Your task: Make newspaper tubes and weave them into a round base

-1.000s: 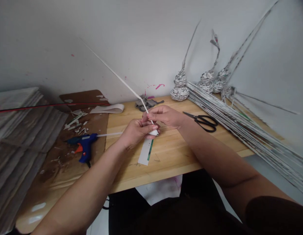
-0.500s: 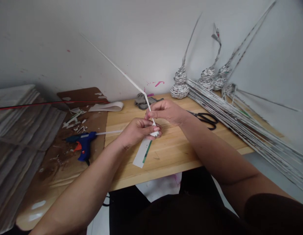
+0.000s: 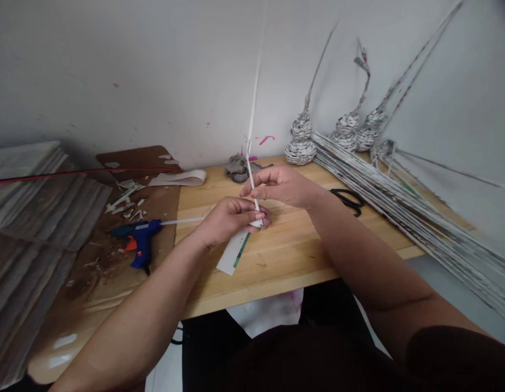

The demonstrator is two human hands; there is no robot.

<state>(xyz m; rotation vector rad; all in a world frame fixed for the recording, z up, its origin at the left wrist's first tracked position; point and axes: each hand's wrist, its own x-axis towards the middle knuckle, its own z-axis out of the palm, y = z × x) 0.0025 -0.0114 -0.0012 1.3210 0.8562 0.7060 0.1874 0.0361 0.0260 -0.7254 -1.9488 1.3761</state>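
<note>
My left hand (image 3: 232,219) is closed on the lower end of a thin white paper tube (image 3: 254,103) and on a flat paper strip. That strip (image 3: 232,255), white with a green edge, slants down from my fingers over the wooden table (image 3: 285,250). Just above, my right hand (image 3: 277,186) pinches the tube between thumb and fingers. The tube rises nearly upright against the wall, with a slight kink above my right hand. Part of its lower end is hidden by my left fingers.
A blue glue gun (image 3: 141,242) lies at left beside paper scraps (image 3: 128,198) and stacked newspapers (image 3: 28,245). Behind my hands is a grey cloth (image 3: 238,167). Black scissors (image 3: 348,201), long paper tubes (image 3: 375,188) and woven gourd shapes (image 3: 300,139) are at right.
The upper part of the tube has swung from leaning left to nearly upright, and its bend is straighter. The hanging strip has shifted slightly left and up. Both hands have barely moved.
</note>
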